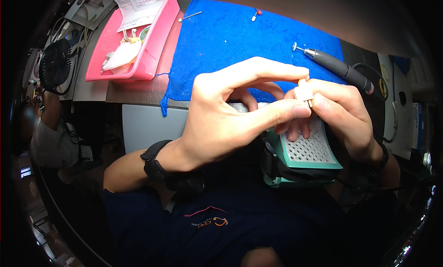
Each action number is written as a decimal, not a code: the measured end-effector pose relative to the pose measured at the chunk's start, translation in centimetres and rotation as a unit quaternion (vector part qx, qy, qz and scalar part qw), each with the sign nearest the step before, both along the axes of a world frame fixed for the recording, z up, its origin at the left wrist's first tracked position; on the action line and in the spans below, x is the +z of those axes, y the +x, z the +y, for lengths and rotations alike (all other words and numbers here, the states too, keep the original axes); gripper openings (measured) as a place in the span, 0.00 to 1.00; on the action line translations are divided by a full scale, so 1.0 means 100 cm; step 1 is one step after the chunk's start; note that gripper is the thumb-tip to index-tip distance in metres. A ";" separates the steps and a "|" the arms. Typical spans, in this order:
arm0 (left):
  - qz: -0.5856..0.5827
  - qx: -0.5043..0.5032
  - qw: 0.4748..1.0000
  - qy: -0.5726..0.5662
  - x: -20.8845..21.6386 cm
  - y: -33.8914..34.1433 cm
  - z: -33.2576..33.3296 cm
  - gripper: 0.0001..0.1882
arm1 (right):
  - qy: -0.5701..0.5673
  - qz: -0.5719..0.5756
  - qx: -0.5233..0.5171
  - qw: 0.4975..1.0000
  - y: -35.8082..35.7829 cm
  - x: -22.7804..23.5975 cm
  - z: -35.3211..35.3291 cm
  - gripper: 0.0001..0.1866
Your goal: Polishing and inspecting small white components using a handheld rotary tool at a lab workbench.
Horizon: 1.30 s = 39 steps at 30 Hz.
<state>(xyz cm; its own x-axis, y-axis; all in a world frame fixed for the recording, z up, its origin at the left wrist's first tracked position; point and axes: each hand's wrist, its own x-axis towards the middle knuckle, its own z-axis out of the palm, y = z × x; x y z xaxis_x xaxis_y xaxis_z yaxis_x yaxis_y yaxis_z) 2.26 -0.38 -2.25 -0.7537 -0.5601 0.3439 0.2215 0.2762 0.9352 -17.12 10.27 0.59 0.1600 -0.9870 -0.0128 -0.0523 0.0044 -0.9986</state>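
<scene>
Between the fingertips of both hands is a small cream dental die [303, 92] with short pins at its lower end. My left hand [212, 114] pinches it from the left, index finger on top and thumb below. My right hand [345, 111] grips it from the right, its thumb against the side. The fingers cover part of the die. Just beneath my hands stands a green box with a perforated metal grille [310, 149], and some fingertips hang over the grille.
A blue towel [221, 45] covers the bench, bearing a dark rotary handpiece [339, 69] with a small disc and two small burs [190, 16]. At the left stands a pink tray [159, 50] with paper and dental model parts. Beyond are a black fan [56, 66] and a person [57, 142].
</scene>
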 end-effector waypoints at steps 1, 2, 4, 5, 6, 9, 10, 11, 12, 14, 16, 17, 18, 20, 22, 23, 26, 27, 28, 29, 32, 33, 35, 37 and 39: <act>-0.002 0.000 1.000 -0.005 0.000 0.000 -0.001 0.23 | 0.002 0.002 0.000 1.000 0.000 0.000 0.000 0.23; -0.004 -0.001 1.000 -0.009 0.000 0.000 -0.001 0.23 | 0.004 0.005 0.002 1.000 0.000 0.001 0.000 0.22; -0.014 0.006 1.000 0.001 0.000 0.001 0.000 0.22 | 0.010 0.007 0.000 1.000 0.000 0.003 0.000 0.21; -0.018 0.008 1.000 0.004 -0.001 0.001 0.000 0.22 | 0.013 0.005 -0.004 1.000 -0.001 0.004 -0.001 0.20; -0.018 0.013 1.000 0.006 -0.001 0.001 0.000 0.22 | 0.015 0.004 -0.006 1.000 -0.001 0.005 -0.001 0.19; -0.019 0.030 0.999 -0.008 -0.001 0.000 -0.002 0.22 | -0.012 0.044 -0.036 0.998 -0.003 0.005 -0.003 0.16; -0.022 0.038 0.999 -0.023 -0.001 0.000 -0.003 0.22 | 0.003 0.037 -0.036 0.999 -0.003 0.005 -0.004 0.16; -0.025 0.045 0.998 -0.039 -0.001 0.000 -0.003 0.21 | 0.007 0.032 -0.033 0.999 -0.003 0.004 -0.004 0.15; -0.024 0.044 0.998 -0.044 -0.001 0.000 -0.004 0.22 | 0.001 0.030 -0.024 0.999 -0.003 0.003 -0.005 0.15; -0.024 0.041 0.997 -0.056 0.001 0.001 -0.003 0.22 | 0.013 0.015 -0.007 1.000 -0.003 0.001 -0.006 0.15; -0.046 0.036 0.997 -0.043 0.003 0.003 -0.001 0.22 | 0.022 -0.003 0.009 1.000 -0.003 0.000 -0.007 0.16; -0.051 0.030 0.998 -0.036 0.004 0.004 0.000 0.22 | 0.029 -0.015 0.013 0.999 -0.003 0.000 -0.007 0.16; -0.054 0.035 0.997 -0.041 0.004 0.004 0.000 0.22 | 0.037 -0.027 0.017 0.999 -0.002 0.000 -0.007 0.16; -0.042 0.037 0.997 -0.049 0.003 0.002 -0.001 0.21 | 0.040 -0.007 0.000 0.999 0.000 0.001 -0.006 0.16; -0.019 0.058 0.996 -0.060 0.001 0.001 -0.002 0.21 | 0.034 0.010 -0.018 0.999 0.002 0.002 -0.005 0.16; -0.005 0.069 0.996 -0.065 0.000 0.001 -0.003 0.21 | 0.027 0.018 -0.029 0.999 0.003 0.003 -0.005 0.16; -0.007 0.060 0.992 -0.114 0.000 0.003 -0.005 0.22 | 0.032 0.025 -0.013 0.999 0.001 0.005 -0.006 0.16; -0.011 0.061 0.990 -0.127 0.001 0.004 -0.005 0.22 | 0.040 0.022 -0.004 0.999 -0.001 0.006 -0.006 0.16; -0.016 0.062 0.988 -0.141 0.001 0.005 -0.005 0.22 | 0.032 0.034 -0.001 0.999 -0.002 0.006 -0.006 0.17; -0.021 0.063 0.986 -0.154 0.002 0.005 -0.004 0.23 | 0.025 0.045 -0.003 0.999 -0.003 0.006 -0.006 0.18; -0.018 0.056 0.991 -0.118 0.003 0.001 -0.004 0.24 | 0.019 0.020 -0.001 1.000 -0.005 0.006 -0.005 0.22; -0.016 0.059 0.991 -0.121 0.003 0.000 -0.003 0.24 | 0.013 -0.002 0.002 1.000 -0.005 0.006 -0.004 0.23; -0.012 0.066 0.990 -0.128 0.004 -0.001 -0.003 0.25 | 0.003 0.002 0.000 1.000 -0.005 0.005 -0.003 0.25; -0.015 0.064 0.991 -0.114 0.005 -0.001 -0.002 0.25 | -0.008 0.003 0.000 1.000 -0.005 0.003 -0.003 0.27; -0.013 0.063 0.992 -0.110 0.005 -0.001 -0.002 0.25 | -0.011 0.003 0.001 1.000 -0.005 0.002 -0.003 0.28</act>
